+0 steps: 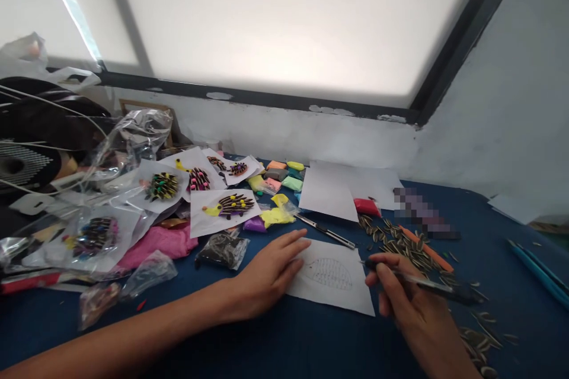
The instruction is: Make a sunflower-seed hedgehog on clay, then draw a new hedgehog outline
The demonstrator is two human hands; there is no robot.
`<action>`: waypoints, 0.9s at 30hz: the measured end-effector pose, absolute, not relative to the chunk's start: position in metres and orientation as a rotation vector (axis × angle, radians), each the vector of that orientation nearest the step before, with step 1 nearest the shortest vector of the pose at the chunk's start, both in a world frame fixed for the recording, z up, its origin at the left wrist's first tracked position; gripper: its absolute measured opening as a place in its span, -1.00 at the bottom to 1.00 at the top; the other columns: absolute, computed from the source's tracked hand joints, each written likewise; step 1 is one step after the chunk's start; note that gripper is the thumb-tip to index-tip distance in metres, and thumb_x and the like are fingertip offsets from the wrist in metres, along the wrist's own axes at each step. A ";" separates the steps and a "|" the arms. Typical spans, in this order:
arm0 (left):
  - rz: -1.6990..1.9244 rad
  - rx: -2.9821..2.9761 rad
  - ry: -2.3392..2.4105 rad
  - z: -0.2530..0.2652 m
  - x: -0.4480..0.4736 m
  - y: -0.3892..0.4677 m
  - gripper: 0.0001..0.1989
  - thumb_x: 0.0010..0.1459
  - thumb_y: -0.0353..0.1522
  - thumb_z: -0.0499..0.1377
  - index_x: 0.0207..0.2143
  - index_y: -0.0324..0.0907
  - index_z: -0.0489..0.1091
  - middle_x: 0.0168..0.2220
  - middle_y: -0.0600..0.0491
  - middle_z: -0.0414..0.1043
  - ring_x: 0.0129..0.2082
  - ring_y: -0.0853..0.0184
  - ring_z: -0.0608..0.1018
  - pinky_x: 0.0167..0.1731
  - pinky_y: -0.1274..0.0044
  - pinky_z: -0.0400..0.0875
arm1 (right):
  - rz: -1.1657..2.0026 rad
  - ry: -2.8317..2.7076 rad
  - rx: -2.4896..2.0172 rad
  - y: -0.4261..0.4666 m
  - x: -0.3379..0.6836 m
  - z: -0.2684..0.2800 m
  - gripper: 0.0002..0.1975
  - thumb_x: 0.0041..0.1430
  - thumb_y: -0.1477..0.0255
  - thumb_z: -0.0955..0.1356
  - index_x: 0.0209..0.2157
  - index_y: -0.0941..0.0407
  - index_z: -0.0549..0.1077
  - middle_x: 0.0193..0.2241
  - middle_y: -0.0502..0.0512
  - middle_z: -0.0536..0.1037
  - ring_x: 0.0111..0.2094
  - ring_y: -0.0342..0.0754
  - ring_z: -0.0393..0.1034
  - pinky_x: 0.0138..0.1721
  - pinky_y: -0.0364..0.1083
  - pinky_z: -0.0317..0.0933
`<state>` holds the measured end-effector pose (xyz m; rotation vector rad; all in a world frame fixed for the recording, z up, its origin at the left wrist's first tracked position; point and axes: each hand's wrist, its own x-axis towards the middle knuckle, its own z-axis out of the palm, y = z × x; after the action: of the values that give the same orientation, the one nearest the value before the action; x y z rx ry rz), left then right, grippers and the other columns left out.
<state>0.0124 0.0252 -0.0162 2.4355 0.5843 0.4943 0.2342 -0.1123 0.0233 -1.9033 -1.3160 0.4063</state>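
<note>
My left hand [276,269] lies with its fingers stretched out on the left edge of a white sheet of paper [362,302]. On the sheet is a pencil-like line drawing of a rounded, hedgehog-like shape [331,274]. At the sheet's right side, my right hand [402,290] is closed around a pen [427,284] with a dark grip and clear barrel. Its tip points left, near the paper's right edge; whether it touches cannot be made out. A utility knife [324,231] lies just beyond the sheet.
Sunflower seeds [404,243] lie scattered around an orange stick [427,249] at right. Colourful clay packets [292,183] and blank paper [329,189] sit behind. Seed-and-clay hedgehog pictures [226,213] and plastic bags [151,272] crowd the left. Far right is a teal object [537,272].
</note>
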 end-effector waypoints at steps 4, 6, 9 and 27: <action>0.517 2.470 0.628 -0.015 0.009 0.031 -0.58 0.36 -0.41 -0.03 0.23 -0.21 0.26 0.34 -0.05 0.09 0.36 0.23 0.10 0.30 0.30 0.06 | 0.200 -1.338 -1.953 -0.113 0.235 0.023 -0.52 0.27 0.00 0.18 -0.07 0.03 0.47 -0.47 0.08 0.59 -0.54 -0.05 0.51 -0.66 -0.15 0.33; 0.496 2.504 0.654 -0.014 0.005 0.031 -0.55 0.33 -0.40 0.02 0.25 -0.22 0.24 0.34 -0.08 0.09 0.36 0.20 0.09 0.30 0.29 0.05 | 0.073 -1.446 -1.924 -0.114 0.237 0.021 -0.56 0.28 0.06 0.19 -0.04 0.01 0.48 -0.37 0.12 0.62 -0.46 -0.02 0.56 -0.65 -0.16 0.36; 0.422 2.562 0.679 -0.016 0.000 0.027 -0.49 0.33 -0.33 0.06 0.29 -0.24 0.17 0.36 -0.14 0.02 0.36 0.11 0.07 0.29 0.20 0.04 | -0.091 -1.639 -1.839 -0.116 0.240 0.016 -0.64 0.32 0.19 0.21 0.01 0.01 0.46 -0.15 0.16 0.63 -0.24 0.04 0.61 -0.49 -0.14 0.47; 0.148 2.626 0.615 0.012 -0.016 -0.001 -0.37 0.37 -0.18 0.05 0.37 -0.23 0.00 0.39 -0.15 -0.13 0.38 0.06 -0.04 0.28 0.16 0.00 | 0.153 -1.514 -1.791 -0.123 0.222 0.022 -0.58 0.28 0.07 0.23 -0.41 0.04 0.54 -0.60 0.01 0.54 -0.66 -0.08 0.41 -0.63 -0.13 0.25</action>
<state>-0.0163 -0.0011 0.0121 2.6263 0.6148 0.1480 0.2216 -0.1231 0.0224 -1.7913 -1.5140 0.1526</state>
